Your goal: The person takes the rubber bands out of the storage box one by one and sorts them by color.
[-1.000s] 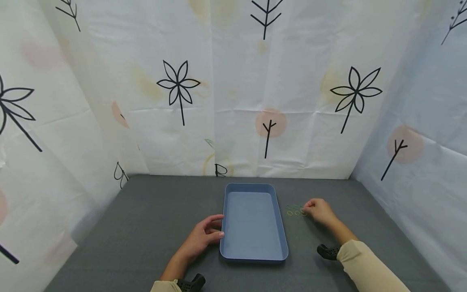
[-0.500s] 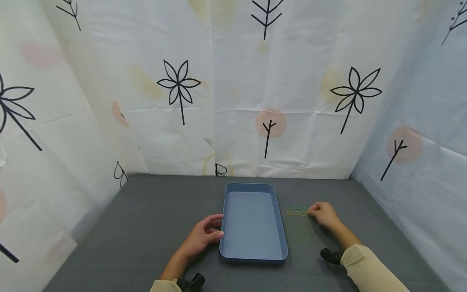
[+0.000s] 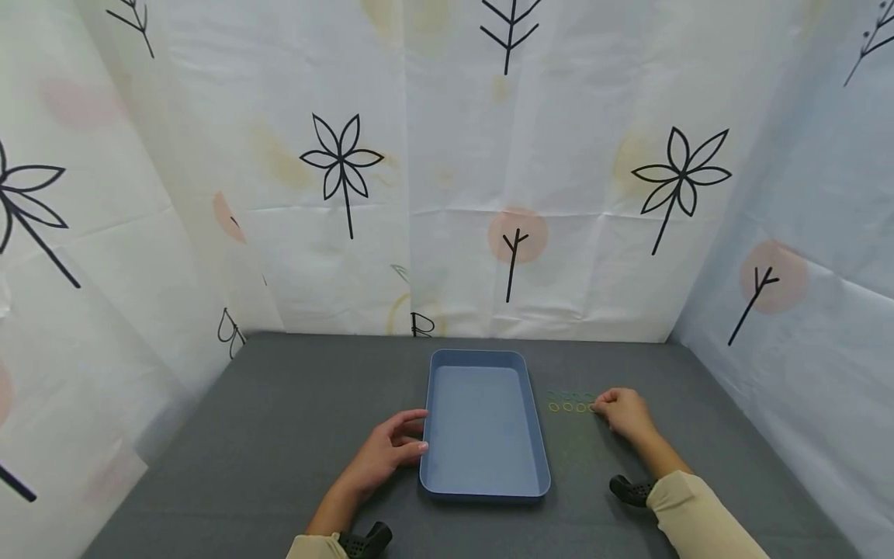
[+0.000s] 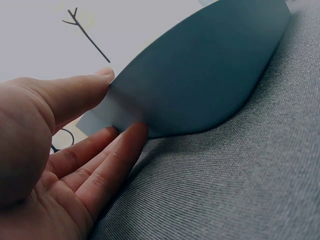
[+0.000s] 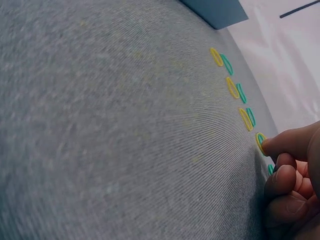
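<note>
Small thin loops that look like rubber bands lie on the grey table in two rows right of the blue tray (image 3: 485, 487): green ones behind, yellow ones in front. In the head view my right hand (image 3: 627, 413) is at the right end of the rows. The right wrist view shows its fingers curled, with the thumb and index finger pinching the edge of a yellow rubber band (image 5: 260, 143). A green rubber band (image 5: 270, 169) is partly hidden behind the fingers. My left hand (image 3: 384, 453) rests against the tray's left side, its fingertips touching the outer wall (image 4: 190, 80).
The grey table (image 3: 314, 388) meets patterned white cloth walls (image 3: 447, 155) at the back and sides. Other bands, such as a yellow one (image 5: 216, 57) and a green one (image 5: 226, 64), lie nearer the tray.
My right hand has moved slightly to the right and toward me along the yellow row, uncovering the yellow band it was at. My left hand and the tray have stayed in place.
</note>
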Demonstrator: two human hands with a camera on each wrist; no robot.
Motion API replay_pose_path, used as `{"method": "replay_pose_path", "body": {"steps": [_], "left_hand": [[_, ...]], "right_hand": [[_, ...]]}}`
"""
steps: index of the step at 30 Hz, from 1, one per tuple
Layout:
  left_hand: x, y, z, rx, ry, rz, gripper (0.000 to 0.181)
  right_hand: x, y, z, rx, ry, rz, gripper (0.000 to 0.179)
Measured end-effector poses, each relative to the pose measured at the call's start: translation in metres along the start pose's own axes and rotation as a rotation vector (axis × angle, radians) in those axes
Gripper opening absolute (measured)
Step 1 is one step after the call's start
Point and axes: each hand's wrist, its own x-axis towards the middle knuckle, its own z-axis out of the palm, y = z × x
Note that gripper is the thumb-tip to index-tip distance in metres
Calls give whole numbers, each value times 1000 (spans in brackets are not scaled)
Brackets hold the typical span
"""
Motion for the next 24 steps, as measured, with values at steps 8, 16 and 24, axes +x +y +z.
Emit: {"method": "replay_pose_path", "body": {"steps": [8, 16, 24], "left_hand": [[1, 0, 0, 11, 5, -12, 56], [1, 1, 2, -2, 10, -8, 56], [1, -1, 1, -1, 1, 3, 56]], "right_hand": [[2, 0, -2, -31, 8, 23, 11], [2, 0, -1, -56, 23, 25, 11], [0, -5, 0, -57, 49, 47, 14]]}}
